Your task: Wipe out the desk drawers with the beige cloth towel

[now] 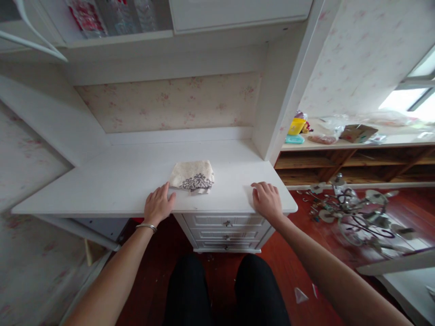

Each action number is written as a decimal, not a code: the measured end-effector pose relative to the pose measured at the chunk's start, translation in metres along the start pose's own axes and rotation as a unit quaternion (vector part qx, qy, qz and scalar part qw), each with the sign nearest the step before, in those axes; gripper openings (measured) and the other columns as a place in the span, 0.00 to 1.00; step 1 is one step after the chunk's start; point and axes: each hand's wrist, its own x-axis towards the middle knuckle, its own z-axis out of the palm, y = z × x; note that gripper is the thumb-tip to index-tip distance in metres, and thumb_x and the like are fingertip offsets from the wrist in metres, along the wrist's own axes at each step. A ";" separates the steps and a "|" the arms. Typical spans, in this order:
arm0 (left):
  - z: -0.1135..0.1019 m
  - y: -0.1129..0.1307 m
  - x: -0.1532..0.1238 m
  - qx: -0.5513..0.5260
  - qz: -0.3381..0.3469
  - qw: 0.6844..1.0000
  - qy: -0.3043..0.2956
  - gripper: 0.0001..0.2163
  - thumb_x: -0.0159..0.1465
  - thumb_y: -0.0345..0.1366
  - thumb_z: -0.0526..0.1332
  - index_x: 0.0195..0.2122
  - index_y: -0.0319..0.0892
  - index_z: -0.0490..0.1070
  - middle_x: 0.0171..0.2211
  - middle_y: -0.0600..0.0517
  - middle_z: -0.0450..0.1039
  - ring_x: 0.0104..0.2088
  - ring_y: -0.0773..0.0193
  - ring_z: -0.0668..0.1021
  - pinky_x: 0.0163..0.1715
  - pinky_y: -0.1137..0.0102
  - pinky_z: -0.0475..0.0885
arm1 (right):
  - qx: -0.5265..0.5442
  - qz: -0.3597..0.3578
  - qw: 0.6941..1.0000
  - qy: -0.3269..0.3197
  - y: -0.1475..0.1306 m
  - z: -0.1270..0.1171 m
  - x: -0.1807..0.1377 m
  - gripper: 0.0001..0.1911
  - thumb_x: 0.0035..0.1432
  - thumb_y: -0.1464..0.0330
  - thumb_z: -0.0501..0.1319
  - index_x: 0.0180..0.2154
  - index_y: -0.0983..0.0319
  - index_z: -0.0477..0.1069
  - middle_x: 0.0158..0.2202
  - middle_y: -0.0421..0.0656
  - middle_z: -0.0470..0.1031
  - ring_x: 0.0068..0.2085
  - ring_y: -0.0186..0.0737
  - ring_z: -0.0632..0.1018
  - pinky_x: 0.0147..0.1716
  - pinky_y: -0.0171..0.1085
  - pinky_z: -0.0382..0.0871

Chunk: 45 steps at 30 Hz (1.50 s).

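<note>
My left hand [158, 203] rests on the front part of the white desk [118, 181], its fingers stretched out and holding nothing. Just beyond its fingertips lies a folded cream cloth [192, 174] with a dark scroll pattern; whether the index finger touches its corner I cannot tell. Farther right, my right hand [267, 198] lies on the desktop near the right front corner, fingers extended and nothing in them. The cloth sits between the two hands, nearer the left one.
Below the desktop is a set of drawers [226, 233]. A hutch with bottles [146, 16] overhangs the desk. To the right, a low wooden shelf [306, 160] carries a yellow container [296, 126] and a cardboard box [358, 133]. A chandelier [367, 217] lies on the red floor.
</note>
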 end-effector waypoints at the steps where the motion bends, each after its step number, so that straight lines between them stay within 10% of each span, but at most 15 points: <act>1: 0.000 0.000 0.000 -0.003 0.000 1.000 0.006 0.29 0.70 0.47 0.46 0.68 0.37 0.53 0.62 0.41 0.66 0.62 0.51 0.68 0.61 0.56 0.60 | 0.019 -0.065 0.998 -0.017 -0.011 -0.002 -0.013 0.16 0.68 0.69 0.49 0.47 0.63 0.74 0.43 0.50 0.75 0.45 0.47 0.71 0.47 0.43 0.58; 4: 0.000 -0.001 0.000 -0.013 -0.006 1.000 0.012 0.28 0.70 0.47 0.47 0.68 0.39 0.54 0.62 0.41 0.66 0.61 0.51 0.69 0.60 0.56 0.61 | 0.078 -0.227 0.959 -0.150 -0.052 -0.002 -0.057 0.15 0.69 0.66 0.49 0.46 0.59 0.73 0.37 0.45 0.76 0.40 0.44 0.74 0.41 0.41 0.62; 9: -0.001 0.000 -0.001 -0.024 -0.011 1.000 0.010 0.27 0.70 0.47 0.47 0.68 0.40 0.55 0.63 0.42 0.65 0.62 0.51 0.68 0.61 0.57 0.60 | 0.041 0.006 0.958 -0.283 -0.106 0.023 -0.091 0.24 0.69 0.64 0.49 0.64 0.54 0.59 0.48 0.48 0.76 0.38 0.48 0.80 0.31 0.40 0.66; 14: -0.003 0.000 -0.001 -0.029 -0.010 0.999 0.007 0.27 0.70 0.47 0.47 0.67 0.40 0.57 0.62 0.42 0.67 0.60 0.51 0.69 0.60 0.57 0.61 | 0.051 0.077 0.932 -0.351 -0.111 0.049 -0.077 0.21 0.68 0.61 0.50 0.59 0.56 0.65 0.53 0.53 0.74 0.44 0.54 0.81 0.36 0.44 0.70; 31: -0.009 0.002 -0.002 -0.035 -0.019 0.999 0.012 0.25 0.69 0.47 0.48 0.65 0.45 0.60 0.60 0.45 0.68 0.59 0.51 0.69 0.60 0.56 0.60 | 0.079 0.074 0.943 -0.314 -0.103 0.062 -0.088 0.16 0.71 0.64 0.47 0.48 0.57 0.72 0.46 0.46 0.79 0.43 0.46 0.80 0.37 0.38 0.67; 45: -0.011 0.005 0.001 -0.031 0.065 0.994 0.076 0.19 0.66 0.35 0.52 0.57 0.40 0.68 0.57 0.41 0.68 0.57 0.50 0.70 0.59 0.58 0.63 | 0.176 0.057 0.937 -0.295 -0.136 -0.011 -0.223 0.16 0.68 0.75 0.49 0.47 0.58 0.73 0.45 0.44 0.79 0.43 0.40 0.80 0.43 0.34 0.70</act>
